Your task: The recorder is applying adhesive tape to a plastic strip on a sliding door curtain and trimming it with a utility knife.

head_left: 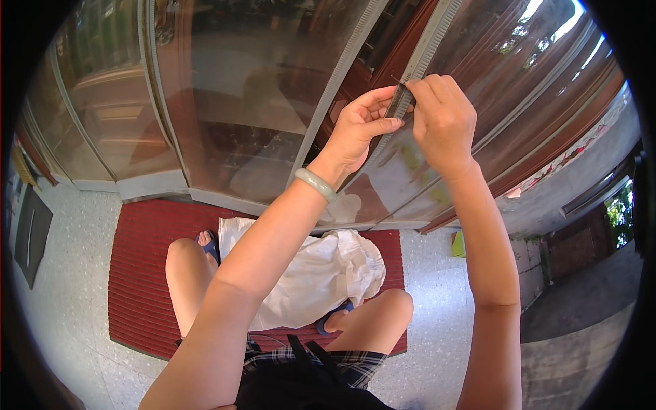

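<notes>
My left hand (352, 137), with a pale bangle (316, 185) on the wrist, pinches the dark edge strip (398, 102) of a clear plastic door curtain (437, 154) between thumb and fingers. Right beside it, my right hand (444, 123) is closed, thumb and fingertips pressed together at the same strip. A thin dark tip, like a needle, shows by the right fingertips; what these fingers hold is mostly hidden. The curtain's ribbed grey border (427, 48) runs up from between the hands. A gap between panels lies left of the strip.
Another clear curtain panel (253, 89) hangs at the left before a reddish-brown door. White cloth (307, 280) lies between my bent knees on a red ribbed mat (147, 273). A dark mat (32, 236) lies far left, a small green object (458, 244) at right.
</notes>
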`<action>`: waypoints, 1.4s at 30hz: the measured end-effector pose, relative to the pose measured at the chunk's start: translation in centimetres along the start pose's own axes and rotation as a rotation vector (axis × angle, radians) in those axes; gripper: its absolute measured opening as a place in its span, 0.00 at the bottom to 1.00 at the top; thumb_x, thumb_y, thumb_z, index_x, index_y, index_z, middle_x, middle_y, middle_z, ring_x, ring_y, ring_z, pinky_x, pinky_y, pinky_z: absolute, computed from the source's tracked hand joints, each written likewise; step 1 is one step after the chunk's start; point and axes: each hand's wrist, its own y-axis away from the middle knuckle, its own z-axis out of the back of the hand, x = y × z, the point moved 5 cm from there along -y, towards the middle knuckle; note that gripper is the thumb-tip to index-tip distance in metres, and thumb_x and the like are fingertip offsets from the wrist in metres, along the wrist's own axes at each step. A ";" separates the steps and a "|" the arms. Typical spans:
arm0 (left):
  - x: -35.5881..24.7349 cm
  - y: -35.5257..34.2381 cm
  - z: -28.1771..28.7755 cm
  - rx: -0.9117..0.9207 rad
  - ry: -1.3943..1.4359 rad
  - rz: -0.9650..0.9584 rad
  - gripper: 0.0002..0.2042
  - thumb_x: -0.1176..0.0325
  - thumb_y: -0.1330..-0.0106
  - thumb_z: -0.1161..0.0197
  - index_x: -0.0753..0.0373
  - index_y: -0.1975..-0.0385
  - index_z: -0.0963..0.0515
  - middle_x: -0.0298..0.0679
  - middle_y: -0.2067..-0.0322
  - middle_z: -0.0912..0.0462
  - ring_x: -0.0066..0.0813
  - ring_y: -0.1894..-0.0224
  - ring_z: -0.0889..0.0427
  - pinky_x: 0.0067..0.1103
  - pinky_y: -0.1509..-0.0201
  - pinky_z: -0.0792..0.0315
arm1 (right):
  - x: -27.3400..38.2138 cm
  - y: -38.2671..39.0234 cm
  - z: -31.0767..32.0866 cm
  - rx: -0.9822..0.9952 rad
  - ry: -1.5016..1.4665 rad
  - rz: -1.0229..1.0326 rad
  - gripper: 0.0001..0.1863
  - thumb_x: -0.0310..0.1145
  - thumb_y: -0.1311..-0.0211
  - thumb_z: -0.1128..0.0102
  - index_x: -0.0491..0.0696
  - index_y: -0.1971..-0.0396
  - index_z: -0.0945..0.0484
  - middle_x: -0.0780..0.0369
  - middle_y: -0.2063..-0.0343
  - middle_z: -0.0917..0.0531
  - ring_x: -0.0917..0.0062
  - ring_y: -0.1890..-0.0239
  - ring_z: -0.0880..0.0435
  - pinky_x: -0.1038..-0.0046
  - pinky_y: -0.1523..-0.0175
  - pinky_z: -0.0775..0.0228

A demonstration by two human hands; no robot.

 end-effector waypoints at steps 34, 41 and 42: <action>0.6 0.2 -0.9 0.018 0.075 0.036 0.21 0.83 0.40 0.38 0.67 0.45 0.27 0.42 0.51 0.19 0.28 0.49 0.20 0.22 0.45 0.28 | -1.2 -1.1 2.1 -0.123 -0.028 -0.013 0.12 0.18 0.59 0.42 0.45 0.71 0.22 0.62 0.74 0.24 0.67 0.69 0.23 0.67 0.66 0.29; 0.7 0.6 -0.5 -0.021 0.082 0.047 0.21 0.83 0.40 0.38 0.68 0.45 0.27 0.41 0.52 0.19 0.27 0.49 0.20 0.22 0.45 0.28 | 0.5 1.0 1.0 -0.051 -0.012 0.047 0.10 0.19 0.61 0.41 0.46 0.75 0.25 0.62 0.76 0.27 0.69 0.71 0.25 0.69 0.68 0.30; 0.8 0.4 -0.3 -0.029 0.087 0.048 0.21 0.83 0.40 0.39 0.68 0.45 0.27 0.41 0.52 0.19 0.26 0.49 0.21 0.22 0.45 0.28 | 0.7 1.2 0.9 -0.039 -0.011 0.060 0.10 0.19 0.62 0.40 0.47 0.75 0.26 0.63 0.77 0.27 0.69 0.71 0.25 0.69 0.69 0.31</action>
